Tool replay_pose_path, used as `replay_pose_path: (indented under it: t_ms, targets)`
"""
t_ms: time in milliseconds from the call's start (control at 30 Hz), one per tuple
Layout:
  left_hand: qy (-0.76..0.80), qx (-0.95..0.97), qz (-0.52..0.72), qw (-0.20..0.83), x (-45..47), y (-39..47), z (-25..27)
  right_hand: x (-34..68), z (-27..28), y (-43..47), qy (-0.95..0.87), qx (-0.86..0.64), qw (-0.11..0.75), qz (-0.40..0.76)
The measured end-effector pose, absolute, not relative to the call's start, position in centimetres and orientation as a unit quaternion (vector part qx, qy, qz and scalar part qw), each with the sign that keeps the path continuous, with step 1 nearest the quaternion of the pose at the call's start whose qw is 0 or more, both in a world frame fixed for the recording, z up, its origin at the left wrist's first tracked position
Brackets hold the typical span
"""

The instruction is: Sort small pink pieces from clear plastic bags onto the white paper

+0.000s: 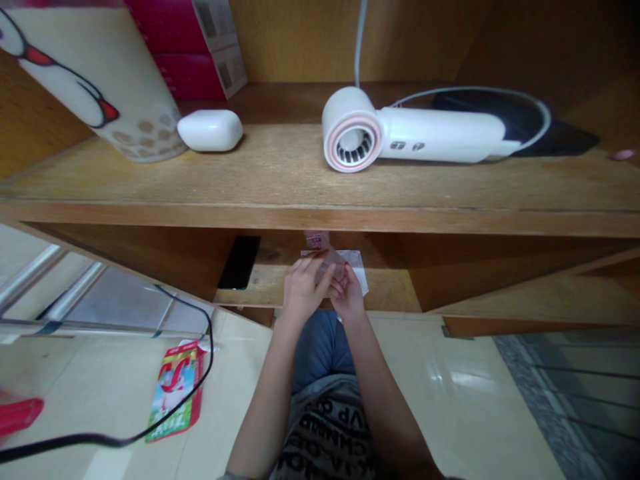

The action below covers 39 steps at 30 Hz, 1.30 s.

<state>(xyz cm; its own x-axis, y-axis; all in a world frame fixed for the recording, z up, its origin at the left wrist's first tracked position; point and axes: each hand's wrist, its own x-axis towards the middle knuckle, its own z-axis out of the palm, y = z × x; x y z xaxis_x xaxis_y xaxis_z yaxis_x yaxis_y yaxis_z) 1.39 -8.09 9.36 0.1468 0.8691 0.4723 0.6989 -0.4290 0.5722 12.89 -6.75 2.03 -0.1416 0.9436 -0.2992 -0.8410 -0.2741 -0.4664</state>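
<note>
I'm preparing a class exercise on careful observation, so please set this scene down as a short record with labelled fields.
Hands: left hand and right hand brought together, fingers bent
At the fingers: thin translucent piece, exact nature unclear
Beneath the hands: white sheet on lower shelf
Left of the hands: black phone
Upper shelf: patterned cup, white rounded case, pink boxes, white handheld device
Floor: colourful packet

So the bare left hand (303, 283) and bare right hand (350, 293) are meeting at a thin, see-through piece (337, 255) over a white paper sheet (359, 263) on the lower wooden shelf (267, 281), black rectangular phone (240, 262) off left, glossy white rounded case (211, 130) and white-and-pink fan-like gadget (430, 133) up top.
</note>
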Motion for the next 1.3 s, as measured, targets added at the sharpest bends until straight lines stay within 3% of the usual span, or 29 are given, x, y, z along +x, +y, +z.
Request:
replay_pose_path:
  t_ms: [333,633,733,833,900,1100,1300]
  targets:
    - [0.529,0.669,0.477,0.213,1.0,-7.7,8.1,12.1,1.8,-6.0,-0.085,-0.260,0.595,0.756]
    - [0.537,0.647,0.498,0.212,0.8,-7.5,7.1,12.4,2.1,-5.2,-0.071,-0.271,0.592,0.756]
    - [0.552,0.586,0.548,0.228,-0.4,-7.2,6.6,13.1,2.1,-4.4,-0.142,-0.371,0.609,0.687]
    - [0.572,0.464,0.628,0.253,-2.0,-6.6,5.4,13.9,1.8,-3.0,-0.306,-0.504,0.611,0.528]
    - [0.581,0.398,0.658,0.267,-2.9,-6.2,4.5,14.4,1.6,-2.3,-0.469,-0.563,0.547,0.405]
    - [0.592,0.331,0.670,0.302,-4.7,-5.6,2.3,14.9,2.6,-1.8,-0.760,-0.596,0.205,0.161]
    - [0.607,0.334,0.643,0.327,-5.4,-5.5,0.9,14.2,2.4,-1.8,-0.824,-0.556,0.081,0.072]
